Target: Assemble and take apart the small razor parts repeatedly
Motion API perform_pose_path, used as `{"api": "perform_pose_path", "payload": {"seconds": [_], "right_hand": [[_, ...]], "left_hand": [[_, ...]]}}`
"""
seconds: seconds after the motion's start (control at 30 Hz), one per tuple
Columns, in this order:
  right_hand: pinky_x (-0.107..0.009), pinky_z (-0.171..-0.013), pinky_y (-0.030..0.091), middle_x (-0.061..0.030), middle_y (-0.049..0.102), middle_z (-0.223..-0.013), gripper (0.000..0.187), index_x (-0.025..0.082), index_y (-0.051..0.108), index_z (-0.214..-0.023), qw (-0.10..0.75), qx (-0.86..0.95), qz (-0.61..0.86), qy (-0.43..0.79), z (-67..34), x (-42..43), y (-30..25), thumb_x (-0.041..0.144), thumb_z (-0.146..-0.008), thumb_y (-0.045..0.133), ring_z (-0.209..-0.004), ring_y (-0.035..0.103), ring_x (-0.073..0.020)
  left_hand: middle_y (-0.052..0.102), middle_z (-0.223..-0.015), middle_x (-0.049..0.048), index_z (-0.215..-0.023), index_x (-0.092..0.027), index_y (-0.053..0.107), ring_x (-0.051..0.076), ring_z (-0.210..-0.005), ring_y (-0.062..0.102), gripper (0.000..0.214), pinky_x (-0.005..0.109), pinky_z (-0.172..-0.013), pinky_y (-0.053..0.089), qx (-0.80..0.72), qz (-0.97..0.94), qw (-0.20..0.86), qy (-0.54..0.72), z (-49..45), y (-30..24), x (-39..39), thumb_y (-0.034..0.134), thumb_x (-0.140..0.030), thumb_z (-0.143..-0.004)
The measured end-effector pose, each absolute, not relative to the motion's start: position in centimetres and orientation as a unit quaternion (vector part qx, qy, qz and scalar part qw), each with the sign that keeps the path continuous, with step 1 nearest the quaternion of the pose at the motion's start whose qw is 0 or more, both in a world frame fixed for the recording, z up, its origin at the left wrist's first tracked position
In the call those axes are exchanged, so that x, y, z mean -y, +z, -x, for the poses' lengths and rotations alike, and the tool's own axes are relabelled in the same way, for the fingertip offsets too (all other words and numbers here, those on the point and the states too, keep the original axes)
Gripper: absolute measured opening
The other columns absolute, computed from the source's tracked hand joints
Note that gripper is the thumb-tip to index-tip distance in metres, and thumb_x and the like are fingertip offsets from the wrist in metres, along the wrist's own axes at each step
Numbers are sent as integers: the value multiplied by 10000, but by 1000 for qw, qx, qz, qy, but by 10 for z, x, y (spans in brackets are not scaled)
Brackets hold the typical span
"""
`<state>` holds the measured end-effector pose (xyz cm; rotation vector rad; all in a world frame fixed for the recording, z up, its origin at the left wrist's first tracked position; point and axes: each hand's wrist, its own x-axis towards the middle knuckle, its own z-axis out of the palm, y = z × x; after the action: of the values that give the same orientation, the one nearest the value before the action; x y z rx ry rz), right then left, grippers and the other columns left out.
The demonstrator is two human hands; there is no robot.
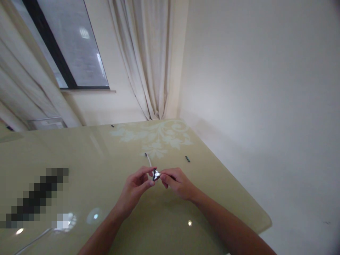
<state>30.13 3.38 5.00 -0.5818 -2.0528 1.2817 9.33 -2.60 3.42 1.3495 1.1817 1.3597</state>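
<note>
Both my hands meet over the middle of a glossy yellow-green table [79,159]. My left hand [134,187] and my right hand [176,182] each pinch a small shiny metal piece [156,174] between fingertips. A thin white cable [148,160] runs away from the hands toward the far side of the table. Whether the cable joins the metal piece is hidden by my fingers. A small dark part [187,159] lies on the table just beyond my right hand.
The table has a pale floral pattern [156,136] near its far corner and a rounded right edge [262,216]. Another small dark bit [112,125] lies at the far edge. A white cord [34,241] crosses the near left. Curtains and a window stand behind.
</note>
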Motion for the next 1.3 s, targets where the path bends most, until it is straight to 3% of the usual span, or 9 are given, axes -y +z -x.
{"api": "perform_pose_path", "payload": {"seconds": [0.4, 0.57, 0.87, 1.03, 1.13, 1.3], "right_hand": [[-252, -626, 368, 24, 521, -664, 416, 187, 704, -851, 303, 806, 199, 468, -302, -35, 50, 459, -1071, 479, -609, 470, -137], [-255, -639, 375, 20, 535, -670, 423, 190, 680, -797, 291, 809, 192, 474, -303, -35, 50, 448, -1069, 482, -613, 482, -137], [-253, -592, 343, 15, 533, -626, 525, 163, 624, -697, 305, 802, 212, 469, -307, -42, 50, 533, -1048, 502, -582, 459, -121], [-238, -570, 358, 19, 585, -656, 399, 155, 715, -897, 297, 789, 213, 493, -305, -41, 48, 524, -999, 604, -581, 492, -116], [-233, -576, 383, 21, 630, -682, 324, 165, 678, -1040, 326, 761, 232, 511, -299, -37, 46, 481, -967, 670, -591, 537, -122], [-239, -584, 415, 18, 641, -701, 292, 190, 672, -1016, 353, 742, 274, 499, -306, -54, 42, 474, -949, 689, -597, 570, -127]], "left_hand": [[652, -827, 18, -1037, -272, 860, 147, -702, 549, 344, 257, -639, 421, -474, -545, 398, 565, -93, 32, 27, 893, -314, -698], [662, -809, 20, -1011, -269, 866, 156, -709, 558, 305, 265, -654, 427, -483, -563, 385, 550, -91, 33, 27, 886, -313, -709], [638, -880, 2, -1208, -246, 752, 120, -696, 529, 435, 231, -647, 435, -466, -567, 399, 549, -100, 32, 32, 847, -352, -797], [627, -893, 3, -1150, -231, 753, 109, -681, 509, 361, 222, -633, 430, -481, -580, 373, 542, -101, 29, 29, 821, -373, -825], [625, -876, 0, -1142, -222, 749, 119, -686, 526, 339, 229, -637, 441, -497, -578, 346, 547, -99, 27, 25, 785, -392, -850], [675, -917, 16, -1232, -229, 710, 127, -634, 538, 353, 249, -620, 476, -535, -620, 282, 500, -97, 21, 23, 690, -394, -921]]}}
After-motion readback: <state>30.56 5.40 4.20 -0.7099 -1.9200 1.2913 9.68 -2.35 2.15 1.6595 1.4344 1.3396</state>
